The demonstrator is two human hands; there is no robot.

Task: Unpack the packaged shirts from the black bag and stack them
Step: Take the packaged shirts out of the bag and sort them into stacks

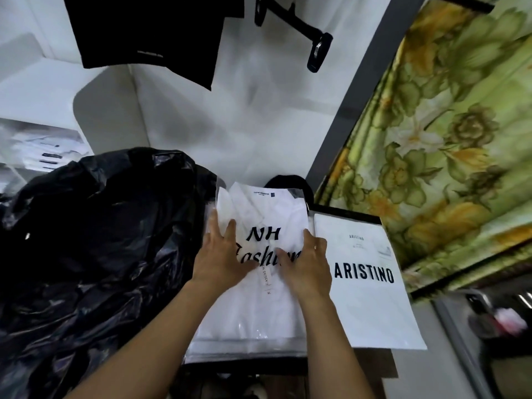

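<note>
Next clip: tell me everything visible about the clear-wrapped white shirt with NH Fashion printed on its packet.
The NH Fashion packet is a folded white shirt in clear plastic, with black lettering and a paper tag. It lies flat atop a stack, between the black bag and the ARISTINO packet. The left hand and right hand rest on its middle.

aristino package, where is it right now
In the head view the ARISTINO package lies flat right of centre, directly right of the NH Fashion shirt pack and left of the floral curtain.
</note>
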